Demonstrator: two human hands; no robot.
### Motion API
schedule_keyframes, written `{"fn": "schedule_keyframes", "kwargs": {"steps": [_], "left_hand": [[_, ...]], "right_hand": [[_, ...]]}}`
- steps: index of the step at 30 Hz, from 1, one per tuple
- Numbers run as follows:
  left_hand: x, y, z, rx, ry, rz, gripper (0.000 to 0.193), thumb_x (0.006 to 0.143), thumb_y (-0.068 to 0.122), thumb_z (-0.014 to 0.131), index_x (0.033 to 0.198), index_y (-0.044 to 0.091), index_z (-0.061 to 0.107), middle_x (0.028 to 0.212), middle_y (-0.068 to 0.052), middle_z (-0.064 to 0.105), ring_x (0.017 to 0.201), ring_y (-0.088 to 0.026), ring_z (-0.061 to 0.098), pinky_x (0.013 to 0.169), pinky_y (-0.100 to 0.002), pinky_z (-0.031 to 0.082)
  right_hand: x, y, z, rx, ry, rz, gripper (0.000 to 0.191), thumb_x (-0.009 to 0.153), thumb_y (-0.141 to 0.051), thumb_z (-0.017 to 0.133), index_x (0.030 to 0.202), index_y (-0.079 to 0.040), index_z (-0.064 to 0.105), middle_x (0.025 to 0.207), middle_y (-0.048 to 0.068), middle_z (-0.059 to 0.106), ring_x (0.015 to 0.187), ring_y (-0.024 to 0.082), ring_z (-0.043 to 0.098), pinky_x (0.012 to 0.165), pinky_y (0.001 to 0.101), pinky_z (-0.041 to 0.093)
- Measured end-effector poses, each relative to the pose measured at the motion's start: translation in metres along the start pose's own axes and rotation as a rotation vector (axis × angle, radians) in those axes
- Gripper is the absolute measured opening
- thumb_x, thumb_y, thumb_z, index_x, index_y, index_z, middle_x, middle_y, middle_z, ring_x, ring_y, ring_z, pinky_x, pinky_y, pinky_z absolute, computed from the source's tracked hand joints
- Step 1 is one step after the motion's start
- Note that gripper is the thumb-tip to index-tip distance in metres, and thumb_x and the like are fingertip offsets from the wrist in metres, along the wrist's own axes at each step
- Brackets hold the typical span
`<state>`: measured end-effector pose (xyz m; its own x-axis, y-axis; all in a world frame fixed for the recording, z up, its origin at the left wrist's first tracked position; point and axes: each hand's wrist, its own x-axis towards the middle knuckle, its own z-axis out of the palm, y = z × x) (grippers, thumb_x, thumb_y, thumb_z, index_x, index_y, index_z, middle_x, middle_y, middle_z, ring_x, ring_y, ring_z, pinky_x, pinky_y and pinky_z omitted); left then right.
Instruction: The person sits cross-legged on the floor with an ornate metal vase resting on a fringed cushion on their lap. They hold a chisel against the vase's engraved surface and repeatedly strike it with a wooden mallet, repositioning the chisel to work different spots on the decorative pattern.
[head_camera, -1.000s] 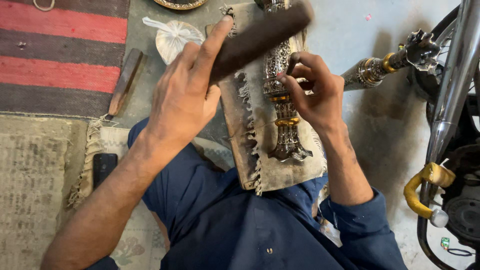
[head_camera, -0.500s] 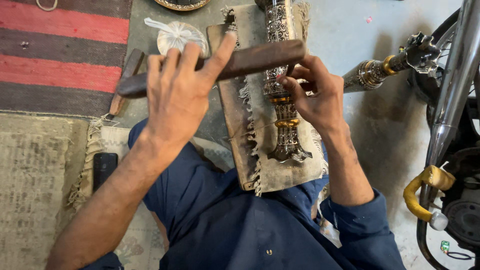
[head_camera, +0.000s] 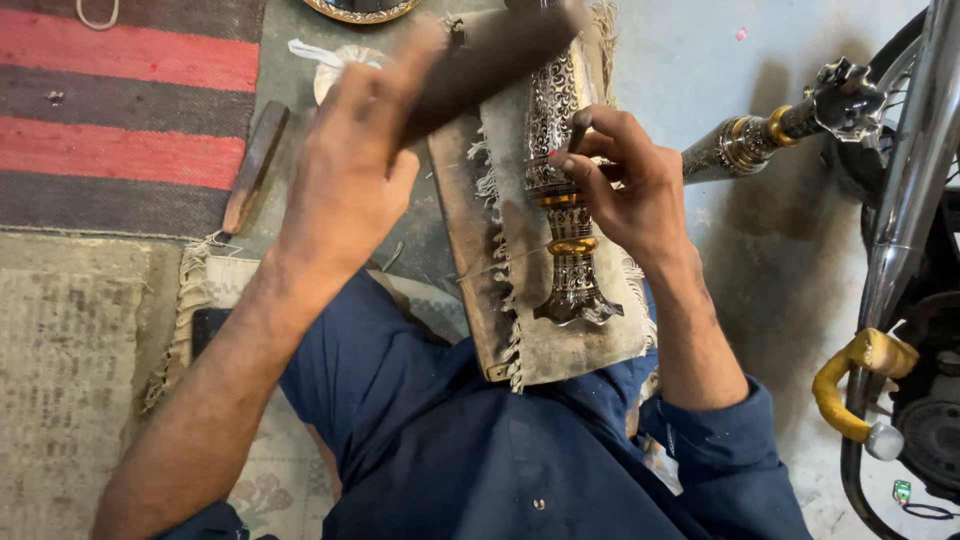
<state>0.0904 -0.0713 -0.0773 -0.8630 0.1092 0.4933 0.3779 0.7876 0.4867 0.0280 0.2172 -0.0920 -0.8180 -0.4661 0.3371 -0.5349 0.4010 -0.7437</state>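
My left hand (head_camera: 352, 165) grips a dark wooden stick (head_camera: 490, 62) and holds it raised and tilted above the work; it is blurred. My right hand (head_camera: 630, 185) pinches a small dark punch (head_camera: 578, 128) upright against an ornate silver metal stem (head_camera: 562, 200) with gold bands. The stem lies lengthwise on a fringed grey cloth (head_camera: 510, 170) over a wooden board (head_camera: 465, 240) resting on my lap.
A second ornate metal piece (head_camera: 770, 135) lies on the grey floor at right, beside a motorcycle (head_camera: 915, 230) with a yellow-wrapped lever (head_camera: 850, 375). A red striped rug (head_camera: 120, 110), a wooden stick (head_camera: 255, 165) and a white plastic bag (head_camera: 320, 65) lie at left.
My left hand has swung the wooden stick from lying across the stem up to a raised tilt. My right hand stays on the punch at the stem.
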Motion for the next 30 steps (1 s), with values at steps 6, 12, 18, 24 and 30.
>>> {"fn": "schedule_keyframes", "kwargs": {"steps": [6,12,18,24,30], "left_hand": [[0.008,0.002,0.000,0.098,0.029,0.090,0.090,0.088,-0.004,0.074,0.160,0.028,0.031,0.121,-0.013,0.055,0.112,-0.033,0.059,0.094,-0.048,0.048],[0.020,0.000,-0.004,0.147,0.003,0.145,0.079,0.093,-0.009,0.069,0.157,0.024,0.039,0.116,-0.012,0.057,0.107,-0.034,0.060,0.090,-0.049,0.049],[0.008,-0.004,-0.006,0.341,-0.109,0.036,0.077,0.088,-0.006,0.070,0.156,0.021,0.047,0.111,-0.015,0.059,0.104,-0.039,0.063,0.088,-0.056,0.049],[-0.002,-0.013,-0.014,-0.184,-0.182,-0.131,0.074,0.084,-0.002,0.067,0.151,0.015,0.043,0.116,-0.024,0.064,0.107,-0.051,0.063,0.086,-0.056,0.052],[0.020,-0.028,-0.011,-0.300,-0.251,-0.134,0.073,0.084,-0.003,0.061,0.152,0.014,0.040,0.115,-0.027,0.069,0.111,-0.052,0.063,0.086,-0.057,0.049]], "right_hand": [[-0.002,-0.005,0.014,0.210,0.152,0.139,0.035,0.108,0.005,0.065,0.138,-0.005,0.050,0.102,0.009,0.075,0.100,0.013,0.076,0.086,0.0273,0.065],[-0.001,-0.005,0.013,0.109,0.113,0.145,0.032,0.108,0.007,0.066,0.136,-0.004,0.054,0.102,0.009,0.077,0.097,0.014,0.076,0.084,0.0270,0.063],[0.001,0.001,0.011,0.275,0.121,0.120,0.036,0.110,0.008,0.060,0.143,-0.001,0.049,0.106,0.013,0.076,0.102,0.016,0.074,0.091,0.0270,0.063],[0.013,0.001,0.007,0.343,0.129,0.269,0.042,0.110,0.007,0.060,0.150,-0.001,0.048,0.104,0.014,0.077,0.098,0.014,0.073,0.086,0.0249,0.060],[0.024,-0.002,0.008,0.333,0.103,0.297,0.039,0.107,0.006,0.065,0.144,0.002,0.051,0.107,0.015,0.077,0.101,0.014,0.076,0.089,0.0254,0.062]]}}
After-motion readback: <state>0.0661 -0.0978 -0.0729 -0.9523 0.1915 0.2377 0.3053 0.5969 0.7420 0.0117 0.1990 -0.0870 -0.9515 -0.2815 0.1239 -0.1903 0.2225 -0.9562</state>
